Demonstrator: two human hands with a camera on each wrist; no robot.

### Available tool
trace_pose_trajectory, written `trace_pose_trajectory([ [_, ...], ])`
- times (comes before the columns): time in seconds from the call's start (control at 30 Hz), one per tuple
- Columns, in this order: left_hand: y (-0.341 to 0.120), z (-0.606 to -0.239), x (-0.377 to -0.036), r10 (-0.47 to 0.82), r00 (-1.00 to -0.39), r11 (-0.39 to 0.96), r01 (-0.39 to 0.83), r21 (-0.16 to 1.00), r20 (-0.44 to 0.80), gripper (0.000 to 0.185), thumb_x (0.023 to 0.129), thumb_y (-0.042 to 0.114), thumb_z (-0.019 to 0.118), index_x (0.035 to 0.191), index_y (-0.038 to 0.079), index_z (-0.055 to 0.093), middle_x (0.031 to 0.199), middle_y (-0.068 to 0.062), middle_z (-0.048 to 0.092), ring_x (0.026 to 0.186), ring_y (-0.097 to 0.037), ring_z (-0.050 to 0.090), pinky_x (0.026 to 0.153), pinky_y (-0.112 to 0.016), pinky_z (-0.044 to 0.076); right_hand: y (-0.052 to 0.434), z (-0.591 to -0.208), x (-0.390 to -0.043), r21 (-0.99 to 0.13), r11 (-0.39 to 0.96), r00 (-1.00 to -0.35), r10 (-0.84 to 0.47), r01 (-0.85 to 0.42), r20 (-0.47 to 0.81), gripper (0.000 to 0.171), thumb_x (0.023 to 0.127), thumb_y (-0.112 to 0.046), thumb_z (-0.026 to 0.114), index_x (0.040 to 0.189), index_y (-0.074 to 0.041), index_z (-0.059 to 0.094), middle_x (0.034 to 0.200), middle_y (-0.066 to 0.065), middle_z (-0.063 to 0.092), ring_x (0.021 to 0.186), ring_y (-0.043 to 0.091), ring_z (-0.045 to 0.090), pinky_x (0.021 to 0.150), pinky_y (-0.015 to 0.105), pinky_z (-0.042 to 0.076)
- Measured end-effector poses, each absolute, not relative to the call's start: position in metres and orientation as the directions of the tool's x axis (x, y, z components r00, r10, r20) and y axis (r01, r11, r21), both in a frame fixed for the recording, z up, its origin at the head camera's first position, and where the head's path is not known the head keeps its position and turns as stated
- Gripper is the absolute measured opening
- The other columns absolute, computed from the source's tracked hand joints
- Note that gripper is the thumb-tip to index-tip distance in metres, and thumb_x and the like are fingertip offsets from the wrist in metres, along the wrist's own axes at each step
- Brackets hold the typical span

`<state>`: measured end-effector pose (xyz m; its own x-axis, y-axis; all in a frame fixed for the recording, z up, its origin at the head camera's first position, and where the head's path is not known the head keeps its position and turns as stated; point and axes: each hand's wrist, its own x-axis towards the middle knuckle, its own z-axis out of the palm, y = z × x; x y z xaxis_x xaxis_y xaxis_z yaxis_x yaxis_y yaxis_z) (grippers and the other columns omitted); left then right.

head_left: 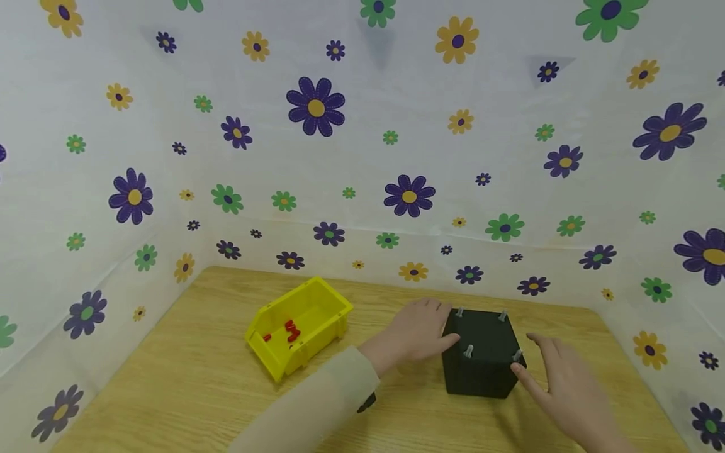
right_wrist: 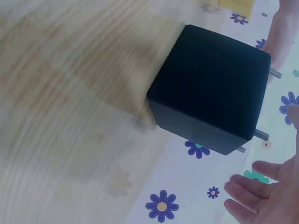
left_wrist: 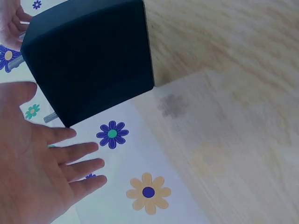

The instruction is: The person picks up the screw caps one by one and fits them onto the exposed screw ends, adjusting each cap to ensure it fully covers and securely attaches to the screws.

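I read the black cube-shaped block (head_left: 483,355) as standing on the wooden table (head_left: 187,384), right of centre, with four grey metal studs (head_left: 468,351) projecting from its top face. The yellow parts bin (head_left: 297,327) sits well apart to the block's left and holds a few small red pieces (head_left: 291,331).

Status, as I judge it: all four studs are bare, and the red pieces all lie in the bin. No piece is in either hand. I judge the work at its opening stage, with the block being positioned and everything involving the bin's contents left to do.

Hand state:
- Left hand (head_left: 418,330): fingers straight and relaxed, laid against the block's left upper edge; it holds nothing.
- Right hand (head_left: 557,380): fingers spread wide, the fingertips at or just beside the block's right front corner; I cannot tell whether they touch it. It holds nothing.

View differences:
- The head view alone shows the bin, the red pieces and the block's top face with all four studs.
- The left wrist view shows the block's (left_wrist: 88,58) dark side face and the open left palm (left_wrist: 32,172) just beside it, fingers apart.
- The right wrist view shows the block (right_wrist: 210,88) from the opposite side, with studs seen in profile, and the right hand's spread fingers (right_wrist: 247,189) clear of the block in that frame.
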<state>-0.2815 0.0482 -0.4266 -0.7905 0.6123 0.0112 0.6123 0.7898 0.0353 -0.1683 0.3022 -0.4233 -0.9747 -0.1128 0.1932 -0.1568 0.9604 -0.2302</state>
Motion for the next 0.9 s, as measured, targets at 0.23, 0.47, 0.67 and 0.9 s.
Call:
trace_pose_trajectory([
  [0.23, 0.036, -0.427, -0.286, 0.635, -0.772, 0.772, 0.635, 0.026, -0.029, 0.071, 0.109, 0.059, 0.044, 0.166, 0.017, 0.036, 0.166, -0.006, 0.047, 0.155, -0.024, 0.043, 0.130, -0.039, 0.034, 0.302, -0.417, -0.171, -0.202, 0.949, -0.939, -0.175, -0.241, 0.297, 0.082, 0.099, -0.053, 0.070, 0.150, 0.007, 0.046, 0.149, 0.033, 0.049, 0.132, 0.054, 0.049, 0.108, 0.073, 0.042],
  [0.47, 0.018, -0.417, -0.287, 0.590, -0.807, 0.807, 0.590, 0.012, -0.020, 0.071, 0.107, 0.060, 0.049, 0.165, 0.021, 0.040, 0.167, -0.011, 0.044, 0.159, -0.033, 0.036, 0.132, -0.050, 0.027, 0.300, -0.406, -0.180, -0.133, 0.948, -0.922, -0.237, -0.288, 0.307, 0.087, 0.097, -0.057, 0.070, 0.153, 0.003, 0.043, 0.152, 0.034, 0.046, 0.134, 0.056, 0.049, 0.109, 0.073, 0.043],
  [0.67, 0.002, -0.405, -0.290, 0.572, -0.820, 0.820, 0.572, -0.014, -0.019, 0.070, 0.106, 0.062, 0.049, 0.165, 0.025, 0.041, 0.170, -0.011, 0.040, 0.161, -0.036, 0.033, 0.133, -0.052, 0.025, 0.295, -0.394, -0.188, -0.093, 0.946, -0.917, -0.273, -0.311, 0.290, 0.090, 0.097, -0.059, 0.069, 0.158, 0.000, 0.037, 0.157, 0.035, 0.041, 0.134, 0.057, 0.049, 0.107, 0.073, 0.045],
  [0.9, -0.016, -0.406, -0.294, 0.582, -0.813, 0.812, 0.581, -0.054, 0.003, 0.072, 0.105, 0.065, 0.047, 0.165, 0.024, 0.040, 0.170, -0.014, 0.040, 0.159, -0.037, 0.035, 0.132, -0.054, 0.027, 0.289, -0.385, -0.195, -0.080, 0.943, -0.914, -0.289, -0.323, 0.285, 0.090, 0.098, -0.060, 0.067, 0.160, -0.002, 0.035, 0.159, 0.035, 0.038, 0.140, 0.058, 0.044, 0.110, 0.074, 0.043],
])
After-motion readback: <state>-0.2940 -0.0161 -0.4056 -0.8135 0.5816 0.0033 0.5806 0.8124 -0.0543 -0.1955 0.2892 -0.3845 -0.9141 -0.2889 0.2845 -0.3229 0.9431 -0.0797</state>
